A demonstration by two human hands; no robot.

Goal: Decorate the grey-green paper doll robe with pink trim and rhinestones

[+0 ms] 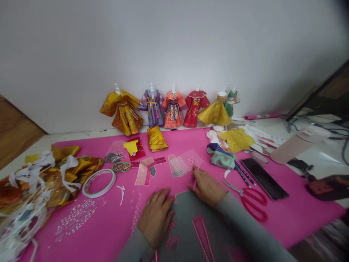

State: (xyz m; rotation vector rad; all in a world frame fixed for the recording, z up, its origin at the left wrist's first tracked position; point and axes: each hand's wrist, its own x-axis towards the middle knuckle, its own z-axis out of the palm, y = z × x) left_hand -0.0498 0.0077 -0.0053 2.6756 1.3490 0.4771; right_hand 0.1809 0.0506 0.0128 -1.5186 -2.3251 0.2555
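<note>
My left hand [156, 215] lies with its fingers flat at the edge of a grey piece of cloth [185, 214] bearing pink flower shapes and a long pink strip with a pale dotted edge [203, 233]. My right hand [205, 185] has its fingers closed; a slim pink stick-like thing seems to show between them, too blurred to name. Its fingertips are beside a clear sheet [199, 156] holding small shiny gems [193, 159]. Next to that sheet is a card with rows of tiny pale beads [178, 166].
Doll dresses [173, 109] stand along the wall. Gold fabric scraps [89, 165], a tape roll [99, 183] and scattered gems [76, 217] lie on the left of the pink mat [109, 225]. Red-handled scissors [253, 202], pencils [245, 174], a phone [264, 178] and a bottle [297, 143] occupy the right.
</note>
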